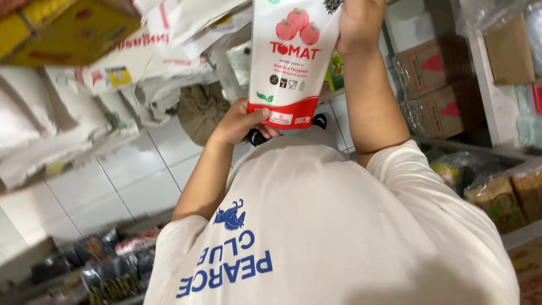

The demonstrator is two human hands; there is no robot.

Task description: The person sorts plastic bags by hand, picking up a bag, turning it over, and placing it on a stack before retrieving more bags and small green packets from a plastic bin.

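Head view looking down over a white T-shirt [333, 226] with blue print; both bare arms raised in front of the chest; white pouch [288, 62] with red tomato pictures and a red bottom band held upright between the two hands, high at centre of view, its top cut off by the frame edge; left hand [240, 124] clasping the pouch's lower left corner, thumb lying across the red band, fingers tucked behind; right hand [358, 22] closed on the pouch's upper right edge, fingers wrapped round the side, hand partly out of frame; far left, stacked white sacks [68, 113] sagging over a white tiled wall [130, 181]; yellow carton [62, 28] at top left, blurred; brown cloth bundle [200, 113] just left of the left hand, further back; far right, shelf with brown cardboard boxes [435, 85] wrapped in clear film; below them bagged goods [502, 192] in clear plastic, near the right shoulder; lower left, dark packets [107, 265] on a low shelf, too blurred to tell more
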